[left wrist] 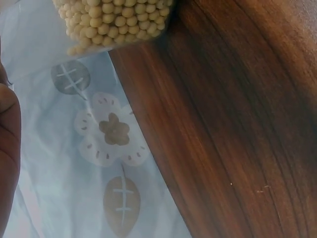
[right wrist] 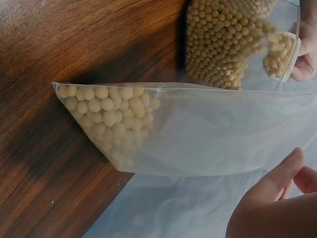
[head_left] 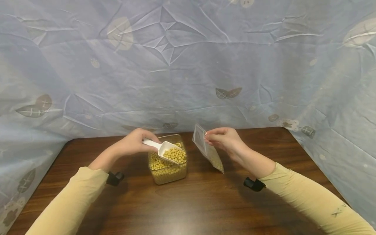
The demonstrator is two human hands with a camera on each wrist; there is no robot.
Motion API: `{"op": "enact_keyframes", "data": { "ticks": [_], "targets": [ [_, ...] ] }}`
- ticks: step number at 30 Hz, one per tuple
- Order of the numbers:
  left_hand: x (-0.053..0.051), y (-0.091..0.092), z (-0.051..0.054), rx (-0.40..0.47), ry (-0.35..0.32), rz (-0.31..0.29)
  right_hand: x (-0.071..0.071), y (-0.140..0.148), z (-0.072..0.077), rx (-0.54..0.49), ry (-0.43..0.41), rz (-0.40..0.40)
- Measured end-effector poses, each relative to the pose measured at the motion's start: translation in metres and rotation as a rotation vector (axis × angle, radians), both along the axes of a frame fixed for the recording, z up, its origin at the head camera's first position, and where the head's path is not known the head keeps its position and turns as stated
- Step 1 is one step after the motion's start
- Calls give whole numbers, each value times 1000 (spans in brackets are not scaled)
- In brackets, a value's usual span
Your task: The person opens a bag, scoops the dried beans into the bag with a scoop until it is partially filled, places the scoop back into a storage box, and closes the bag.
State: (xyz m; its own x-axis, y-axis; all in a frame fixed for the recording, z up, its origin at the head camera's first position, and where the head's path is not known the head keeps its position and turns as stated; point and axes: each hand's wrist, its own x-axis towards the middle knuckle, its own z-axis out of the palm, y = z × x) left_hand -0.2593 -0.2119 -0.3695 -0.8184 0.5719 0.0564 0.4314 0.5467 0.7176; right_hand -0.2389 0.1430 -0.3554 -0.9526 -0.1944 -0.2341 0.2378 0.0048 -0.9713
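My left hand (head_left: 136, 141) grips the handle of a white scoop (head_left: 151, 143), whose bowl is heaped with yellow soybeans (head_left: 173, 154) inside a clear square container (head_left: 170, 178) of the same beans. To its right, my right hand (head_left: 227, 140) pinches the top edge of a clear plastic bag (head_left: 205, 148). In the right wrist view the bag (right wrist: 213, 129) hangs at a slant with beans (right wrist: 109, 111) gathered in its lower corner; my right hand (right wrist: 277, 193) holds its upper edge. The left wrist view shows part of the container's beans (left wrist: 119, 22) and an edge of my left hand (left wrist: 9, 148).
A dark brown wooden table (head_left: 182, 202) lies under everything. Behind it and at both sides hangs a pale blue cloth (head_left: 182, 85) printed with leaves and flowers. Black wrist straps with cameras sit by both yellow sleeves (head_left: 308, 192).
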Motion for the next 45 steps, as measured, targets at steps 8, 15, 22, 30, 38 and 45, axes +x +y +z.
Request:
{"op": "enact_keyframes", "data": {
  "ticks": [8, 15, 22, 30, 38, 45],
  "targets": [
    [5, -7, 1, 44, 6, 36, 0, 1, 1, -12, 3, -3],
    [8, -17, -6, 74, 3, 85, 0, 0, 1, -29, -9, -13],
    [11, -25, -12, 133, -38, 143, 0, -1, -1, -32, -13, -11],
    [11, -23, -9, 246, -95, 177, 1, -4, -3, -28, 4, 4],
    [6, -10, 2, 250, -95, 187, 1, -6, -2, -6, -3, 12],
    [-1, 7, 13, 264, -93, 171, 2, -9, -4, -4, 26, 31]
  ]
}}
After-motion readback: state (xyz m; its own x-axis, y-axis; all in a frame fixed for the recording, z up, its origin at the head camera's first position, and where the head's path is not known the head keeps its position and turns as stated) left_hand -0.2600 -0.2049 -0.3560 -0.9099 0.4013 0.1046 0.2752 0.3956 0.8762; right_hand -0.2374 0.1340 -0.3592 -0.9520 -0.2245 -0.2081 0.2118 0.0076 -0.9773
